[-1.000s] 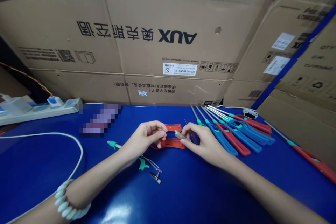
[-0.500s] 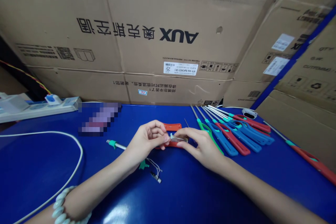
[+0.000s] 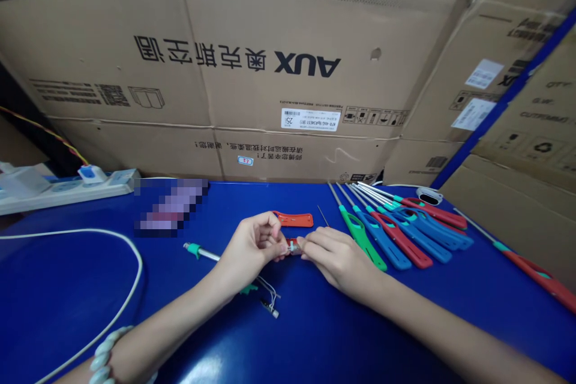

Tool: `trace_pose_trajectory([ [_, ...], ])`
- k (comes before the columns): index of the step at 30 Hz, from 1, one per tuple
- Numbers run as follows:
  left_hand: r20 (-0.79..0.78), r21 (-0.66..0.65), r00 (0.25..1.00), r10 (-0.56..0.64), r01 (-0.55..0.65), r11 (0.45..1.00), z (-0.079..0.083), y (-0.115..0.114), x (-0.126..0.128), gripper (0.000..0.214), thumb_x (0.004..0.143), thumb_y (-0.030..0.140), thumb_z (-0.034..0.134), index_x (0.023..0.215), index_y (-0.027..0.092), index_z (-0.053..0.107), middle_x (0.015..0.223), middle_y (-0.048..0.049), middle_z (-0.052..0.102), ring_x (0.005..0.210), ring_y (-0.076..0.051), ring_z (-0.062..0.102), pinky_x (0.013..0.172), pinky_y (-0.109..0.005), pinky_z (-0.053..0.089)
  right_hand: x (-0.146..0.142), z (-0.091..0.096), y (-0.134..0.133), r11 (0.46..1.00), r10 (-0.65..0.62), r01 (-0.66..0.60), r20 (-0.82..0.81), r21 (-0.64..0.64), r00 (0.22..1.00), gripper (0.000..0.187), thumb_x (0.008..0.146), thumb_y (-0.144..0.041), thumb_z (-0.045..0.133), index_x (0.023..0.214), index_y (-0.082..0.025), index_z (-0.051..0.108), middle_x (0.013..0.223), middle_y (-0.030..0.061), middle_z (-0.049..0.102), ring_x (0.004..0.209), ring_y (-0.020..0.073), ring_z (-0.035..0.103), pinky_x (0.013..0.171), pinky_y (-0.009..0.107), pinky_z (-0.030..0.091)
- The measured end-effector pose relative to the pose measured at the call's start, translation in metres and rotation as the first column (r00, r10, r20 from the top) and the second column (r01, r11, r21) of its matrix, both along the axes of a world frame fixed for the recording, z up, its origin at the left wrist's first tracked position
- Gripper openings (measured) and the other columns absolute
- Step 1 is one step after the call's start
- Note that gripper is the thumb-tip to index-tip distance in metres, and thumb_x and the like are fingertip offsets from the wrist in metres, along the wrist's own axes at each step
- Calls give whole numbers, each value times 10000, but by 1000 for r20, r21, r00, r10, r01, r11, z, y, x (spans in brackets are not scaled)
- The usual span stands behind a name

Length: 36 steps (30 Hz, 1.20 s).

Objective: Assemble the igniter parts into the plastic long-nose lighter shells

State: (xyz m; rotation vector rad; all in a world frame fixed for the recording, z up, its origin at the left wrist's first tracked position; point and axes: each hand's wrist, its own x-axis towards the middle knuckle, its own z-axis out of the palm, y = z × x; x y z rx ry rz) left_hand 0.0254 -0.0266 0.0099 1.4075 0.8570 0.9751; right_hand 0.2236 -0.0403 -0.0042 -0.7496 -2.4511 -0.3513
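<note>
In the head view, the left hand [image 3: 254, 246] and the right hand [image 3: 335, 257] meet low over the glossy blue table [image 3: 67, 294], just below the middle of the picture. Between their fingertips sits a small red and whitish plastic part [image 3: 292, 246]. The left thumb and forefinger are pressed together on its left end. The right hand's fingertips pinch its right end, with the other fingers loosely curled. The part is too small to make out in more detail.

At twelve o'clock from the hands, close by, a flat red plastic shell piece [image 3: 293, 219] lies on the table. A thin dark metal pin [image 3: 322, 215] lies at one o'clock. From two to three o'clock spreads a fan of long-nozzled lighters with blue and red handles [image 3: 414, 234]. A green-handled long lighter [image 3: 362, 235] lies nearest the right hand. Further out at three o'clock, well apart, lies a single red long lighter [image 3: 533, 273].

At nine o'clock from the left hand, a silver metal tube with a green tip [image 3: 198, 250] runs toward the wrist. At six o'clock, a small bundle of thin white wires [image 3: 270, 300] lies beside the left forearm. A white bead bracelet [image 3: 105, 360] circles the left wrist.

A white cable [image 3: 140, 264] loops across the table at eight o'clock. A white power strip [image 3: 67, 186] sits at ten o'clock. Large brown cardboard boxes [image 3: 288, 12] stand behind the table.
</note>
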Motion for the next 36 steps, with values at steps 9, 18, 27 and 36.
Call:
trace_pose_trajectory([
  [9,22,-7,1000,-5,5,1000,-6,-1,-1,418,624,220,761,609,183,345,535,62,541,504,-75,529,504,-193,408,-3,-2,-4,986,-41,20,121,166,992,287,973,-93,368,876,-133,634,696,46,601,637,155,521,600,296,384],
  [18,-18,-46,999,-36,35,998,-2,6,-5,300,639,333,800,737,130,603,604,-8,640,550,-120,589,569,-255,502,1,-4,1,993,-81,80,4,86,997,227,967,-125,406,987,-112,632,798,86,657,705,185,566,639,306,429],
  [27,-14,-76,1000,-19,18,997,-3,5,-8,285,609,349,822,742,136,687,635,-27,682,577,-142,615,593,-272,529,1,-4,-2,995,-28,20,-79,-101,996,211,978,-194,410,972,-141,614,809,87,654,733,187,583,685,300,475],
  [36,-21,-102,998,-54,52,993,0,4,-7,290,646,371,792,726,128,656,619,-7,640,563,-111,584,580,-229,498,0,-3,-3,979,16,-59,-215,-194,976,156,966,-192,448,932,-137,590,853,96,669,781,187,607,729,309,493],
])
